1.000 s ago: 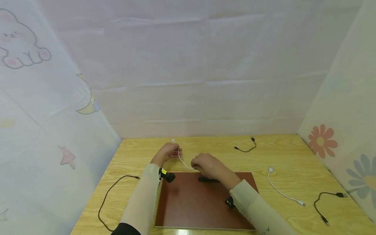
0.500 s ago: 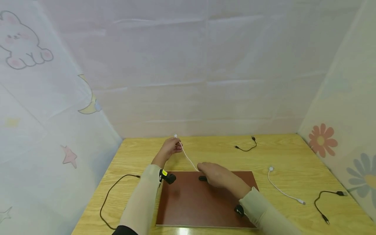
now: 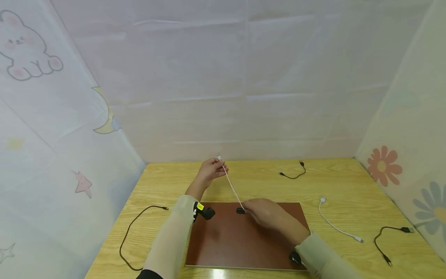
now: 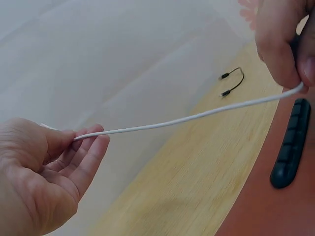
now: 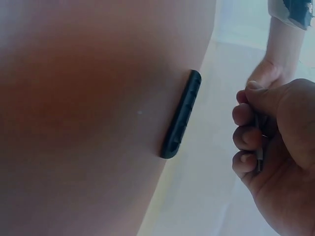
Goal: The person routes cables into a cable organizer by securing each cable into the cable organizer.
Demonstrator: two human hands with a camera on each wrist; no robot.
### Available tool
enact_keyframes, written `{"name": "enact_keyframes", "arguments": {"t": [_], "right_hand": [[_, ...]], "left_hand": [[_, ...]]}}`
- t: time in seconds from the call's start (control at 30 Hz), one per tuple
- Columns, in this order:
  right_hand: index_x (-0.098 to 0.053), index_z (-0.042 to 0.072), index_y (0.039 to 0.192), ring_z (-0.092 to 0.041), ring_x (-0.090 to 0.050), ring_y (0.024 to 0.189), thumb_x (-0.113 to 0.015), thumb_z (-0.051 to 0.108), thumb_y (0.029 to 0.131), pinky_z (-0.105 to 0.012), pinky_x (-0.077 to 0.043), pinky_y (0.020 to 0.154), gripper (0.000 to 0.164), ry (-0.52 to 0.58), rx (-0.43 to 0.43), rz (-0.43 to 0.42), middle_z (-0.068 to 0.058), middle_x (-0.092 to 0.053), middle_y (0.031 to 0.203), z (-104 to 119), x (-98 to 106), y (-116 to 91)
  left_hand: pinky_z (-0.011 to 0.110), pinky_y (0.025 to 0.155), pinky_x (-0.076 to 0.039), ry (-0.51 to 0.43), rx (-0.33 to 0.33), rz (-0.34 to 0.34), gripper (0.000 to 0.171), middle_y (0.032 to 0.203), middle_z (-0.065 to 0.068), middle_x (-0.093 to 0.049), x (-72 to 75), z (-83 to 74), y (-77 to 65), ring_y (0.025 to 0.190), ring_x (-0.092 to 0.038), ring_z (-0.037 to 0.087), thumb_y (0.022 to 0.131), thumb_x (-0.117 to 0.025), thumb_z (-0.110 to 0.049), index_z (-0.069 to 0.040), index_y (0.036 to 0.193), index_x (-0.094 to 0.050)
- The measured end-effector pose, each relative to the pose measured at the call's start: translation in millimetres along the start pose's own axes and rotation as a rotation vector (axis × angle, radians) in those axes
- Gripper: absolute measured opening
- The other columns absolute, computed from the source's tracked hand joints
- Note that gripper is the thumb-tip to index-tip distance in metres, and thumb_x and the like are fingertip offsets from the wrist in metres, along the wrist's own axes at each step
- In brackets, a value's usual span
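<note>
A thin white USB cable (image 3: pixel 231 186) stretches nearly straight between both hands. My left hand (image 3: pixel 210 169) pinches it between thumb and fingers, and a white plug (image 3: pixel 219 157) sticks up beyond the grip. My right hand (image 3: pixel 266 212) curls round the other end; in the right wrist view a metal-tipped plug (image 5: pixel 260 163) shows against the palm. Below the hands, on a brown board (image 3: pixel 237 244), lies a black slotted cable holder (image 4: pixel 291 147), apart from the cable. The right hand hides part of the holder in the head view.
A long black cable (image 3: pixel 126 236) lies to the left of the board. To the right are a short white cable (image 3: pixel 335 228) and a black cable (image 3: pixel 378 244). Another black cable (image 3: pixel 296 176) lies at the back. Fabric walls border the wooden table (image 3: pixel 167 186).
My left hand has risen and moved right with the plug end. The right hand has moved right and nearer over the board, and the cable between them has gone from slack to nearly straight.
</note>
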State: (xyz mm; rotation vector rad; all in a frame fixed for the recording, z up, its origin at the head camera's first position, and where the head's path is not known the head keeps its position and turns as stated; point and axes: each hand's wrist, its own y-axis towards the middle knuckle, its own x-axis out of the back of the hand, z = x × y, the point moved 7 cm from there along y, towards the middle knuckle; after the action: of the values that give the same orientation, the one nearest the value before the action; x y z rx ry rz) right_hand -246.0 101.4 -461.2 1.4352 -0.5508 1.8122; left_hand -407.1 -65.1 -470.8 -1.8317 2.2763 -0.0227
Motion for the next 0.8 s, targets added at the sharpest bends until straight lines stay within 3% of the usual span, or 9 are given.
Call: {"name": "enact_keyframes", "arguments": {"t": [0.1,0.27,0.43,0.57,0.7,0.8], "right_hand": [[-0.067,0.018,0.108,-0.016,-0.068,0.091,-0.058,0.012,0.102,-0.038,-0.056,0.075,0.013,0.010,-0.015,0.021,0.003,-0.071,0.101,-1.6,-3.4,-6.7],[-0.063,0.017,0.096,-0.009,-0.057,0.078,-0.058,0.010,0.102,-0.031,-0.050,0.068,0.011,0.051,-0.051,0.059,0.005,-0.065,0.090,-5.2,-4.7,-19.4],[-0.063,0.016,0.094,-0.007,-0.052,0.074,-0.058,0.011,0.102,-0.028,-0.047,0.066,0.011,0.101,-0.113,0.052,0.005,-0.063,0.087,-12.4,-3.6,-34.0],[-0.067,0.016,0.103,-0.009,-0.063,0.083,-0.059,0.009,0.101,-0.031,-0.052,0.068,0.010,0.130,-0.117,-0.006,0.002,-0.071,0.096,-18.3,1.8,-43.5],[-0.070,0.015,0.103,-0.008,-0.063,0.086,-0.061,0.006,0.100,-0.031,-0.053,0.070,0.013,0.276,-0.152,-0.047,0.001,-0.072,0.098,-28.4,8.9,-51.6],[-0.071,0.012,0.104,-0.005,-0.061,0.080,-0.060,0.008,0.101,-0.028,-0.052,0.068,0.013,0.439,-0.188,-0.019,0.002,-0.071,0.092,-33.6,10.7,-58.0]], "left_hand": [[0.040,0.087,-0.059,-0.015,-0.026,0.030,0.019,0.101,0.017,-0.066,-9.1,-3.5,-2.8,0.095,-0.070,0.030,0.103,-0.058,-0.007,0.008,0.114,-0.058],[0.040,0.086,-0.059,0.004,-0.049,0.089,0.029,0.102,0.019,-0.066,-21.4,-5.1,-8.9,0.086,-0.068,0.020,0.102,-0.059,-0.008,0.014,0.120,-0.055],[0.042,0.088,-0.059,0.013,-0.052,0.116,0.031,0.106,0.022,-0.064,-32.0,-5.3,-16.1,0.086,-0.068,0.019,0.102,-0.060,-0.010,0.014,0.120,-0.055],[0.042,0.088,-0.059,-0.003,-0.056,0.121,0.028,0.101,0.016,-0.066,-39.1,-6.1,-21.4,0.086,-0.069,0.019,0.102,-0.060,-0.010,0.012,0.119,-0.056],[0.040,0.085,-0.060,-0.035,-0.054,0.127,0.019,0.099,0.013,-0.066,-48.7,-6.8,-26.7,0.086,-0.069,0.019,0.102,-0.060,-0.009,0.006,0.113,-0.059],[0.039,0.085,-0.060,-0.046,-0.055,0.143,0.018,0.100,0.014,-0.066,-57.0,-7.6,-30.1,0.085,-0.070,0.019,0.102,-0.060,-0.009,0.006,0.113,-0.059]]}}
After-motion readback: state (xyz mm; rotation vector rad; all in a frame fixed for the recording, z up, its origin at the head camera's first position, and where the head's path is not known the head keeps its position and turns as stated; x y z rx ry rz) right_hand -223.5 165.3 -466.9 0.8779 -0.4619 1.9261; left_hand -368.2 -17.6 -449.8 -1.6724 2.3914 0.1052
